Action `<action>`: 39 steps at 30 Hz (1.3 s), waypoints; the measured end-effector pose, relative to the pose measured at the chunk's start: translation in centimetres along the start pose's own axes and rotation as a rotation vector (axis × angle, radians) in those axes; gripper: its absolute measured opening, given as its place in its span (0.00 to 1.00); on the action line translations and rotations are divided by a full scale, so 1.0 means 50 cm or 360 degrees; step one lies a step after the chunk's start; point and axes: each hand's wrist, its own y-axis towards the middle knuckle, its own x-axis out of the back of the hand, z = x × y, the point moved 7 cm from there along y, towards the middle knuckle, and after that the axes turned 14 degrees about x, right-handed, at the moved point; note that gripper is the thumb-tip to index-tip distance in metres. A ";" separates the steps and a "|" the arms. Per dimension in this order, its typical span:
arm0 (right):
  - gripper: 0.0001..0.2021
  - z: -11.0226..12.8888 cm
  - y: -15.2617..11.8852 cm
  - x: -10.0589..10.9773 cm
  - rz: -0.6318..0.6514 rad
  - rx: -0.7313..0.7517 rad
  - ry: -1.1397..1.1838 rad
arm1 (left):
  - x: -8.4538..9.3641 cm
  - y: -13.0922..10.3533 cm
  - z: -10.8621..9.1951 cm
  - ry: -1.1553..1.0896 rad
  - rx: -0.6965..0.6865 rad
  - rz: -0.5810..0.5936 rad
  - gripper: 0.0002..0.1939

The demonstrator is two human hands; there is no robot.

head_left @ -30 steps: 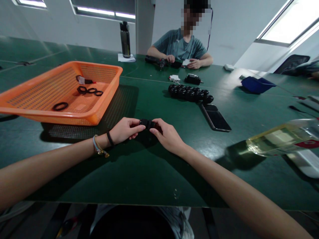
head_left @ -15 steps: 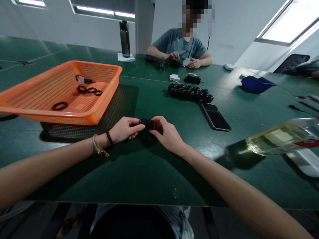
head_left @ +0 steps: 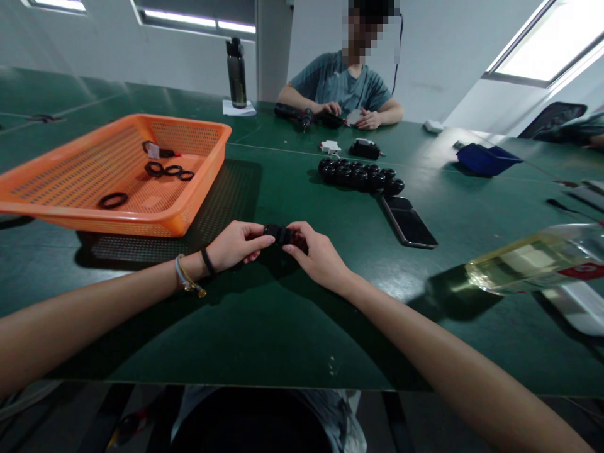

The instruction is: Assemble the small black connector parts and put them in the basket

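Note:
Between my two hands is a small black cylindrical fitting (head_left: 278, 234), held just above the table with its axis lying sideways. My left hand (head_left: 240, 244) pinches its left end between thumb and fingers. On the other end, the thumb and fingertips of my right hand (head_left: 316, 255) are closed. The fingers cover both ends, so its full shape is hidden. Beyond my hands, a cluster of round black parts (head_left: 358, 176) stands in rows on the green table (head_left: 283, 327).
An orange basket (head_left: 189, 211) with several black rings (head_left: 113, 201) stands at left. At right lie a phone (head_left: 409, 221), a bottle of yellowish liquid (head_left: 528, 259) and a blue tray (head_left: 486, 159). Across the table sits a person (head_left: 337, 85) near a power drill (head_left: 297, 114) and a dark bottle (head_left: 236, 74).
The fingers of my right hand have shifted slightly around the fitting's end; my left hand holds still. Across the table, the person's head has moved a little.

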 end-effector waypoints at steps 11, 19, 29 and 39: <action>0.09 0.000 -0.001 -0.001 0.0035 -0.0024 -0.0009 | 0.000 0.000 0.002 -0.0015 -0.0026 0.0017 0.08; 0.08 0.000 0.002 -0.001 0.0073 -0.0044 -0.0047 | -0.001 0.002 0.003 -0.0004 -0.0026 0.0021 0.07; 0.15 0.005 -0.001 0.003 -0.0033 0.0062 -0.0015 | 0.000 0.001 0.001 -0.0006 -0.0013 0.0014 0.06; 0.13 0.002 0.000 0.004 -0.0075 0.0048 0.0018 | -0.002 0.000 0.000 0.0013 -0.0007 0.0020 0.07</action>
